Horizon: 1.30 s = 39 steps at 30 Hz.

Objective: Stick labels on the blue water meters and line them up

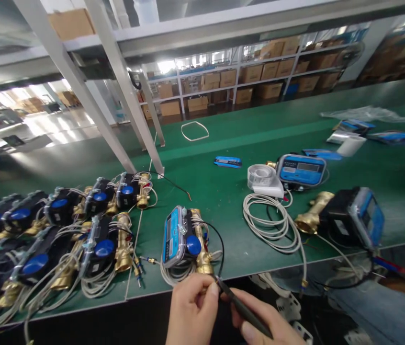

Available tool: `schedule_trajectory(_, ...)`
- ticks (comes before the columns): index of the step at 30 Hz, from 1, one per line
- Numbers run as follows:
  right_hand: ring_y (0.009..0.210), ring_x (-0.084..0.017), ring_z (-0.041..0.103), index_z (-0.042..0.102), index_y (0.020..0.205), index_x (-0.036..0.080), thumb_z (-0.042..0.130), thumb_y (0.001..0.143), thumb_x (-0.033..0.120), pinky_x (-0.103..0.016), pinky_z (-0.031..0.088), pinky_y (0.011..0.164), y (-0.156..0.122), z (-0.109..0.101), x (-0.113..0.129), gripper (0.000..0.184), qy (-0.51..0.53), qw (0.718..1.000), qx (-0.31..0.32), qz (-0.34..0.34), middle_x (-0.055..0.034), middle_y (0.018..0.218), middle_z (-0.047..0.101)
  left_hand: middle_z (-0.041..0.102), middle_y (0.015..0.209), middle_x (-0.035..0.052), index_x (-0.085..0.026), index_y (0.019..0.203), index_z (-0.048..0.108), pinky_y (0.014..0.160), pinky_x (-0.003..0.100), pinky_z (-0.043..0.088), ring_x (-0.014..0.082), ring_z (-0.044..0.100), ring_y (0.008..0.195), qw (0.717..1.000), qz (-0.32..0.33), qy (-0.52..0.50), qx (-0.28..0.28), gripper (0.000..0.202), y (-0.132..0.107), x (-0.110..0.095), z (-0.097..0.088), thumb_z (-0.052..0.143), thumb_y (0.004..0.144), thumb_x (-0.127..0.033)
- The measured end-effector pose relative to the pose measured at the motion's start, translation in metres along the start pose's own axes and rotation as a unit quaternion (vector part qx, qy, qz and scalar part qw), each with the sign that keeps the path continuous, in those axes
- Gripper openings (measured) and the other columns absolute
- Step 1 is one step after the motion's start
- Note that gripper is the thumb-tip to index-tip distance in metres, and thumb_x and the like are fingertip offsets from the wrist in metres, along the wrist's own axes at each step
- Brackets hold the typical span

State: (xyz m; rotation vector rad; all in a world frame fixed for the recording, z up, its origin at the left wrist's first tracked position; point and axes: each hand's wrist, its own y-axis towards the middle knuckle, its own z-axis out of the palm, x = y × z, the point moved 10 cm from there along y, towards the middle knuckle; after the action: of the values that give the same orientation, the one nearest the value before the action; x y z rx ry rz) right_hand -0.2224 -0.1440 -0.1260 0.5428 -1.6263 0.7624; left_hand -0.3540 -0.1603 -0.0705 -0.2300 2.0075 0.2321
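My left hand [193, 306] is closed in a pinch at the bench's front edge, at the lower end of a thin black cable [221, 244]; the pinched end is hidden by the fingers. In my right hand [263, 318] is a slim black pointed tool [243, 306], its exact kind unclear. The tool's tip touches or nearly touches my left thumb. Just beyond my hands stands a meter with a blue display face [174, 237] and a brass pipe body [202, 242], grey cable coiled beneath it. The black cable curves out from this meter.
Several similar meters [104, 247] crowd the left of the green bench [202, 187]. To the right lie a coiled grey cable [270, 225], a tape roll [262, 176] and two more meters [353, 215]. A person's denim-clad leg [378, 306] shows at lower right. Metal posts [130, 100] rise behind.
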Motion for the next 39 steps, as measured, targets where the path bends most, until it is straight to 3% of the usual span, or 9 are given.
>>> schedule_trajectory(16, 0.044, -0.007, 0.031, 0.062, 0.096, 0.013, 0.048, 0.066, 0.084, -0.019, 0.024, 0.043, 0.000, 0.026, -0.006, 0.078, 0.176, 0.982, 0.069, -0.002, 0.0044, 0.053, 0.038, 0.061, 0.059, 0.0037, -0.015, 0.060, 0.065, 0.058, 0.023, 0.042, 0.0159, 0.054, 0.059, 0.992, -0.057, -0.114, 0.004, 0.028, 0.003, -0.003, 0.009, 0.057, 0.074, -0.038)
schedule_trajectory(18, 0.044, -0.008, 0.035, 0.062, 0.101, 0.014, 0.046, 0.070, 0.081, -0.019, 0.026, 0.042, 0.000, 0.011, -0.009, 0.076, 0.162, 0.986, 0.025, 0.017, 0.0021, 0.057, 0.043, 0.063, 0.061, 0.0044, -0.016, 0.062, 0.066, 0.060, 0.024, 0.043, 0.0166, 0.056, 0.061, 0.992, -0.048, -0.120, 0.000, 0.028, 0.002, -0.001, 0.007, 0.056, 0.075, -0.038)
schedule_trajectory(20, 0.054, -0.013, 0.047, 0.060, 0.109, 0.016, 0.048, 0.076, 0.073, -0.023, 0.038, 0.048, 0.001, -0.039, -0.009, 0.068, 0.065, 0.990, -0.124, 0.016, -0.0039, 0.071, 0.054, 0.064, 0.063, 0.0044, -0.016, 0.065, 0.068, 0.061, 0.024, 0.043, 0.0163, 0.056, 0.063, 0.993, -0.040, -0.112, 0.002, 0.029, -0.003, 0.006, 0.008, 0.055, 0.078, -0.038)
schedule_trajectory(22, 0.080, -0.023, 0.058, 0.057, 0.117, 0.017, 0.048, 0.079, 0.063, -0.035, 0.049, 0.069, -0.003, -0.099, 0.007, 0.060, -0.121, 0.946, -0.300, -0.011, -0.0115, 0.096, 0.060, 0.065, 0.066, 0.0046, -0.017, 0.068, 0.070, 0.065, 0.024, 0.043, 0.0161, 0.057, 0.066, 0.994, -0.038, -0.099, 0.005, 0.030, -0.010, 0.017, 0.009, 0.055, 0.080, -0.040)
schedule_trajectory(25, 0.101, -0.035, 0.055, 0.050, 0.128, 0.014, 0.043, 0.079, 0.051, -0.050, 0.044, 0.089, 0.014, -0.146, 0.028, 0.062, -0.375, 0.841, -0.389, -0.011, -0.0175, 0.116, 0.056, 0.064, 0.066, 0.0045, -0.017, 0.068, 0.070, 0.064, 0.024, 0.044, 0.0154, 0.056, 0.065, 0.994, -0.050, -0.090, -0.045, 0.038, -0.022, 0.039, -0.001, 0.056, 0.080, -0.051)
schedule_trajectory(29, 0.094, -0.039, 0.056, 0.051, 0.127, 0.006, 0.038, 0.082, 0.043, -0.053, 0.047, 0.081, 0.046, -0.146, 0.039, 0.059, -0.544, 0.752, -0.371, -0.036, -0.0212, 0.113, 0.057, 0.057, 0.055, 0.0006, -0.016, 0.071, 0.068, 0.048, 0.021, 0.042, 0.0112, 0.049, 0.047, 0.967, -0.106, -0.122, -0.198, 0.051, -0.034, 0.075, -0.054, 0.056, 0.073, -0.066)
schedule_trajectory(32, 0.099, -0.042, 0.055, 0.056, 0.120, 0.006, 0.033, 0.087, 0.046, -0.057, 0.046, 0.080, 0.044, -0.122, 0.046, 0.057, -0.561, 0.721, -0.398, -0.084, -0.0234, 0.115, 0.056, 0.064, 0.060, 0.0024, -0.017, 0.075, 0.068, 0.053, 0.024, 0.050, 0.0145, 0.057, 0.050, 0.936, -0.124, -0.137, -0.299, 0.051, -0.042, 0.095, -0.101, 0.063, 0.067, -0.067)
schedule_trajectory(36, 0.124, -0.035, 0.044, 0.040, 0.136, 0.014, 0.045, 0.084, 0.042, -0.052, 0.042, 0.099, 0.053, -0.057, 0.042, 0.059, -0.467, 0.823, -0.273, -0.174, -0.0178, 0.135, 0.047, 0.070, 0.069, 0.0062, -0.018, 0.075, 0.069, 0.062, 0.028, 0.055, 0.0210, 0.066, 0.063, 0.946, -0.096, -0.039, -0.308, 0.044, -0.030, 0.103, -0.119, 0.061, 0.073, -0.061)
schedule_trajectory(39, 0.136, -0.027, 0.030, 0.021, 0.146, 0.018, 0.054, 0.077, 0.025, -0.043, 0.036, 0.107, 0.076, -0.006, 0.025, 0.077, -0.377, 0.912, -0.116, -0.114, -0.0134, 0.150, 0.025, 0.073, 0.084, 0.0075, -0.021, 0.078, 0.069, 0.072, 0.032, 0.055, 0.0227, 0.068, 0.078, 0.932, 0.016, 0.149, -0.329, 0.032, -0.015, 0.080, -0.119, 0.052, 0.085, -0.046)
